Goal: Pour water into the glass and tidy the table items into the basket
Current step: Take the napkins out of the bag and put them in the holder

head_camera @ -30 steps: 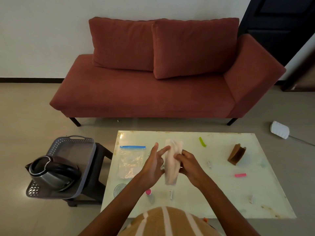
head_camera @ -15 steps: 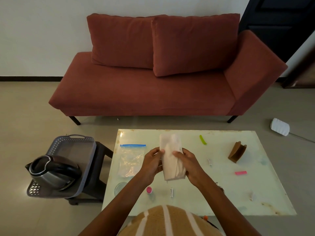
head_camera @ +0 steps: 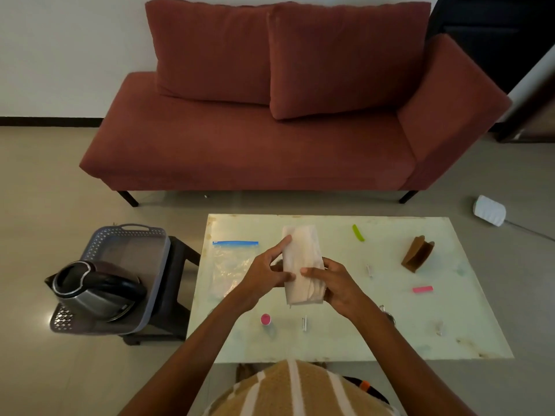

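Note:
Both my hands hold a folded white cloth (head_camera: 301, 259) upright above the middle of the white table (head_camera: 450, 334). My left hand (head_camera: 267, 273) grips its left edge, fingers reaching up along it. My right hand (head_camera: 333, 285) pinches its lower right side. A grey basket (head_camera: 132, 238) stands on a dark stool (head_camera: 177, 265) left of the table, with a steel kettle (head_camera: 93, 291) resting on its front part. I see no glass clearly.
On the table lie a zip bag (head_camera: 231, 265), a green clip (head_camera: 358, 233), a brown paper holder (head_camera: 417, 253), a pink eraser (head_camera: 422, 289), a pink cap (head_camera: 265, 319) and small metal clips (head_camera: 304, 322). A red sofa (head_camera: 270, 139) stands behind. A white device (head_camera: 489, 210) lies on the floor at right.
My left hand went from open beside the cloth to gripping its edge. The cloth now stands wider and flatter between both hands.

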`<action>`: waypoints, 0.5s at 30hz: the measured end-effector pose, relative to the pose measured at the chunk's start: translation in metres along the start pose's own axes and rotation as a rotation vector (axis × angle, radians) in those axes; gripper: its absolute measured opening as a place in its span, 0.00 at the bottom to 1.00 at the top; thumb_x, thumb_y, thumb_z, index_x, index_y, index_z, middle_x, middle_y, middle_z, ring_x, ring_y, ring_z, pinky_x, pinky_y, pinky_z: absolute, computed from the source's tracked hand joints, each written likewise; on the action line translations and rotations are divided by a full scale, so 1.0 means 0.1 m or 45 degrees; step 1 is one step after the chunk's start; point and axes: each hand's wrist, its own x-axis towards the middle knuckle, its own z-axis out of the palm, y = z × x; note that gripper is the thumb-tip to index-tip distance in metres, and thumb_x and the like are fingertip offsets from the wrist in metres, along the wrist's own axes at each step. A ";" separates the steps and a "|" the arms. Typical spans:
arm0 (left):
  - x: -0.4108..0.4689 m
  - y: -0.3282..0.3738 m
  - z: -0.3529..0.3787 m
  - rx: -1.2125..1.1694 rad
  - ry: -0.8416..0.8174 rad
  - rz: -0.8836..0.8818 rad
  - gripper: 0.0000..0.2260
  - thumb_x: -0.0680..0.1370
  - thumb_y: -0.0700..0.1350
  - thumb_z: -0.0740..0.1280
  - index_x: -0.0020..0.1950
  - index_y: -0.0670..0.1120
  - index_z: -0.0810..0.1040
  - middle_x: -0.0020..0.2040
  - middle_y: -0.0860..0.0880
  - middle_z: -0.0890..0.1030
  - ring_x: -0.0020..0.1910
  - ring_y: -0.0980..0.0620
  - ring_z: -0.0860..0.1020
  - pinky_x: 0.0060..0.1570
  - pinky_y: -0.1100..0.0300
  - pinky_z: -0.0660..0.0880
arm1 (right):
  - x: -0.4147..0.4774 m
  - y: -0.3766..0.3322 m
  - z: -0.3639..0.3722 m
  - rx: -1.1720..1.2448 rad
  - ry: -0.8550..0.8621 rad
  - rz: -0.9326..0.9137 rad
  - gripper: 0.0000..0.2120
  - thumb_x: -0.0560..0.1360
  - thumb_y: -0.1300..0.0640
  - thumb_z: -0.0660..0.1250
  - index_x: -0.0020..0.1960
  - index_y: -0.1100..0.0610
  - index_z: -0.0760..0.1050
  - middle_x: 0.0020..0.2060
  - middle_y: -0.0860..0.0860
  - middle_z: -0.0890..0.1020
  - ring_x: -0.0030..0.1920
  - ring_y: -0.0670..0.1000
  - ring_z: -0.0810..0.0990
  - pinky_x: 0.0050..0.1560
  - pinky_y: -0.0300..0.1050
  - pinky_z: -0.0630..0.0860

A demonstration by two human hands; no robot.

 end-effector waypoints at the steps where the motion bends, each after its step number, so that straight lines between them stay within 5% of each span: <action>1: 0.00 -0.02 -0.03 0.037 -0.045 -0.006 0.34 0.74 0.34 0.67 0.74 0.56 0.58 0.63 0.55 0.66 0.62 0.47 0.73 0.55 0.57 0.76 | 0.01 0.02 0.01 -0.011 0.020 0.000 0.20 0.69 0.65 0.71 0.60 0.64 0.73 0.51 0.59 0.80 0.49 0.59 0.80 0.51 0.55 0.79; 7: 0.07 -0.17 -0.06 0.177 -0.217 -0.043 0.37 0.74 0.34 0.68 0.75 0.57 0.53 0.63 0.55 0.66 0.59 0.49 0.74 0.53 0.59 0.77 | 0.05 0.16 -0.02 -0.010 0.136 0.005 0.16 0.69 0.66 0.71 0.56 0.64 0.74 0.47 0.56 0.81 0.45 0.56 0.80 0.47 0.51 0.79; 11: 0.18 -0.18 0.09 0.271 -0.300 -0.057 0.38 0.74 0.35 0.69 0.75 0.59 0.53 0.66 0.47 0.66 0.54 0.52 0.76 0.43 0.67 0.78 | 0.03 0.24 -0.27 0.112 0.205 0.022 0.14 0.71 0.62 0.70 0.56 0.63 0.76 0.46 0.56 0.82 0.46 0.57 0.80 0.42 0.47 0.78; 15: 0.35 -0.17 0.42 0.088 -0.375 -0.146 0.37 0.74 0.35 0.68 0.75 0.56 0.55 0.66 0.52 0.66 0.50 0.57 0.79 0.41 0.65 0.79 | 0.05 0.26 -0.65 0.153 0.280 0.008 0.07 0.70 0.65 0.70 0.49 0.63 0.79 0.45 0.58 0.82 0.44 0.57 0.81 0.41 0.48 0.79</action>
